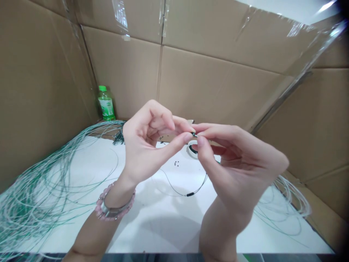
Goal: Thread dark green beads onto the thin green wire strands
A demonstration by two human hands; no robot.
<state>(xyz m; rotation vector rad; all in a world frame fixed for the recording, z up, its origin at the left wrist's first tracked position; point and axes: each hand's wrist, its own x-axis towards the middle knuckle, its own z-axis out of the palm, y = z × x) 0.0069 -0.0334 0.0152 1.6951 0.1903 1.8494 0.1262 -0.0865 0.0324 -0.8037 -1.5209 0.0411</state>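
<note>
My left hand and my right hand meet in mid air above a white table. Thumb and forefinger of each hand are pinched together at one spot, where a tiny dark bead sits on the end of a thin wire. The wire hangs in a loop below the hands and carries a small black sleeve. A beaded bracelet and a watch band are on my left wrist.
A big bundle of green and white wires covers the left of the table; a smaller coil lies on the right. A green bottle stands at the back left. A small white dish and loose black beads lie behind the hands. Cardboard walls surround the table.
</note>
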